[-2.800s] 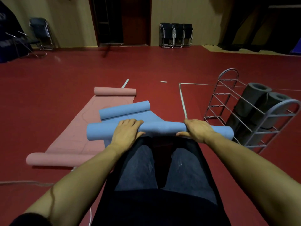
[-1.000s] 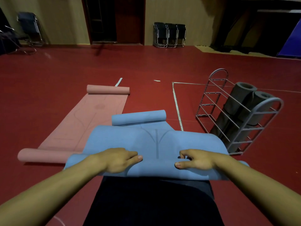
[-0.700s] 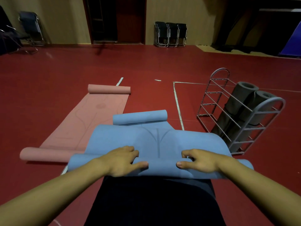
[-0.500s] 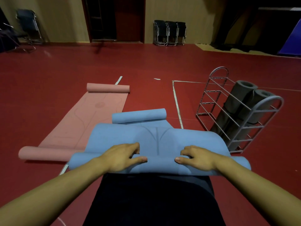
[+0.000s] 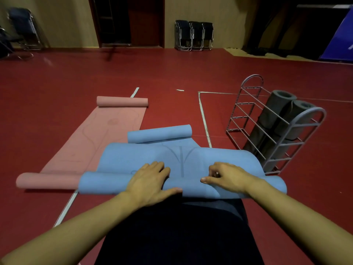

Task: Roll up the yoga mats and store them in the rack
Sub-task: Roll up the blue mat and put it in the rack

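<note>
Blue rubber yoga mat (image 5: pixel 152 159), lying on the red floor (image 5: pixel 57 83), needs even pressure from left hand (image 5: pixel 150 181) laid flat and right hand (image 5: pixel 227 175) pinching, so its near roll stays straight.

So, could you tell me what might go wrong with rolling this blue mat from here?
1. Both hands, left and right, work near the middle of the blue mat; its unheld ends may roll loose or uneven.
2. Its far end is already curled, so two rolls may meet.
3. It overlaps the pink mat, which may drag along.
</note>
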Demonstrator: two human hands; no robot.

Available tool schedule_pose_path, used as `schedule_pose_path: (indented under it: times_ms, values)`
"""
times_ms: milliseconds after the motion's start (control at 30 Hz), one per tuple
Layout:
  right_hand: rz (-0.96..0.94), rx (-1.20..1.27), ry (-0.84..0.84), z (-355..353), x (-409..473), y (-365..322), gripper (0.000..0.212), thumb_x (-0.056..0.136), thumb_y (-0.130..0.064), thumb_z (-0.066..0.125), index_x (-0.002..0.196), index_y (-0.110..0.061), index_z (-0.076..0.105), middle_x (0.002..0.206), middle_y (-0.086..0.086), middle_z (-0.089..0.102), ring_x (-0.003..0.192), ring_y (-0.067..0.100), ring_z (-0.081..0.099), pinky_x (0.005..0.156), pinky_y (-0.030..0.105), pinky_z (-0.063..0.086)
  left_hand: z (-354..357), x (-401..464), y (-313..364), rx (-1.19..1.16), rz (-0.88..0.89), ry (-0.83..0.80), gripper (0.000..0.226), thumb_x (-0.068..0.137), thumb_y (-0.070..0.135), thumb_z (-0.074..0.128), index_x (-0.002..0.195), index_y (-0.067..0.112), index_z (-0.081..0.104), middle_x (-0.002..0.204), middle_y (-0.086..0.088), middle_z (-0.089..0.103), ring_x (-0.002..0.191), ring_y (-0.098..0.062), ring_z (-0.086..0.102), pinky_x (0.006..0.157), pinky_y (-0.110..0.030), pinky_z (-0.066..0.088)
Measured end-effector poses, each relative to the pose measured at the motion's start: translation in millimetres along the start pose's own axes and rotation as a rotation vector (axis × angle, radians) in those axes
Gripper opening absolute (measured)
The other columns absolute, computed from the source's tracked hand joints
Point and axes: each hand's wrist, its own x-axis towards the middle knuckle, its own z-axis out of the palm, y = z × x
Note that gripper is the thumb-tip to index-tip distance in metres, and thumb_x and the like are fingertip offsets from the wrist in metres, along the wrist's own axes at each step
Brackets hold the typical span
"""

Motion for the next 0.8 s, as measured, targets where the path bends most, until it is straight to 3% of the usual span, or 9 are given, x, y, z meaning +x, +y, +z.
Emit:
schedule_pose_path:
  times_ms: [100,233,333,367,500,633,800]
  values:
    - [-0.020,-0.050,0.105,8.9,-3.0,-2.9,0.052,0.095,-0.072,0.046,0.072,-0.028,0.058,0.094,-0.007,0.050,0.094,0.014,0.054,0.073,0.036,0.044,-7.1,13.8,-5.9,-0.054,-0.043,-0.130,0.077,0.082,0.094,0.024,0.093,0.026,0.060,0.092,0.005,0.054,0.091,-0.023,0.059,0.079,-0.040,0.046]
    - [0.009,-0.136,0.175,19.6,-5.6,-11.8,0.077,0.085,-0.090,0.025,0.083,-0.025,0.067,0.092,-0.006,0.053,0.099,0.017,0.053,0.073,0.034,0.038,-16.5,38.5,-13.4,-0.072,-0.083,-0.281,0.078,0.080,0.095,0.024,0.081,0.023,0.055,0.087,0.008,0.054,0.089,-0.019,0.059,0.071,-0.037,0.044]
    - [0.037,-0.072,0.231,19.2,-2.7,-19.8,0.068,0.085,-0.087,0.041,0.115,-0.029,0.059,0.100,-0.009,0.061,0.105,0.016,0.055,0.079,0.035,0.043,-17.7,47.0,-18.2,-0.168,-0.128,-0.309,0.065,0.082,0.092,0.035,0.094,0.031,0.055,0.083,0.012,0.058,0.084,-0.017,0.059,0.072,-0.036,0.046]
    - [0.044,-0.044,0.244,17.8,-1.7,-21.0,0.065,0.084,-0.086,0.043,0.114,-0.029,0.054,0.095,-0.010,0.060,0.101,0.016,0.055,0.077,0.036,0.043,-17.1,46.8,-17.6,-0.197,-0.135,-0.299,0.060,0.084,0.089,0.038,0.099,0.033,0.053,0.084,0.013,0.058,0.083,-0.015,0.058,0.071,-0.036,0.045]
    - [0.052,-0.033,0.261,18.6,1.1,-15.8,0.062,0.080,-0.090,0.043,0.092,-0.029,0.048,0.085,-0.011,0.056,0.086,0.015,0.054,0.074,0.038,0.046,-5.7,39.0,-11.2,-0.163,0.017,-0.065,0.052,0.093,0.078,0.041,0.099,0.028,0.058,0.093,0.010,0.050,0.081,-0.015,0.049,0.067,-0.032,0.034]
    - [0.019,0.002,0.337,29.4,3.6,-7.4,0.063,0.078,-0.092,0.043,0.084,-0.029,0.049,0.089,-0.011,0.050,0.087,0.015,0.051,0.077,0.037,0.045,3.8,27.2,-10.8,-0.049,0.206,0.226,0.044,0.098,0.067,0.046,0.091,0.026,0.060,0.087,0.004,0.055,0.072,-0.022,0.056,0.058,-0.037,0.042]
    - [0.032,-0.036,0.391,32.5,14.2,-4.3,0.061,0.082,-0.088,0.043,0.080,-0.029,0.059,0.088,-0.011,0.044,0.092,0.016,0.046,0.080,0.034,0.038,9.7,16.6,-12.0,-0.016,0.170,0.256,0.055,0.090,0.077,0.052,0.096,0.024,0.064,0.092,0.003,0.057,0.076,-0.022,0.057,0.054,-0.038,0.044]
